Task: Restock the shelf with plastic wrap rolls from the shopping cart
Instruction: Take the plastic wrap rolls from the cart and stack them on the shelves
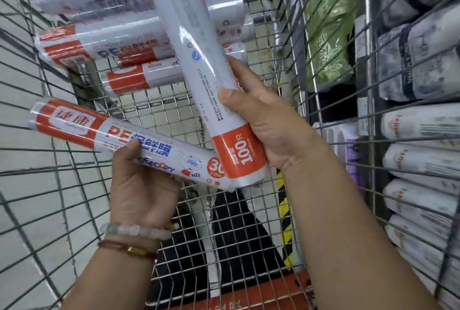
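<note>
One plastic wrap roll (129, 143) is gripped mid-length by the left hand (143, 185), another roll (211, 80) near its end by the right hand (268, 125), above the shopping cart (224, 247); probably light, stiff, film-slick; mid-length grips are judged safest.

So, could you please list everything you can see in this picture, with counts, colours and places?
Held rolls: two, white with orange-red bands; roll marked 30 in the left hand, roll marked 100 in the right.
Cart rolls: several, exact count unclear, white and orange-red, far end of the cart.
Shopping cart: one, grey wire, below the hands.
Shelf packs: several, white, stacked at right.
Green packs: count unclear, upper right.
Left hand: grips its roll; bracelets on wrist.
Right hand: grips its roll.
</note>
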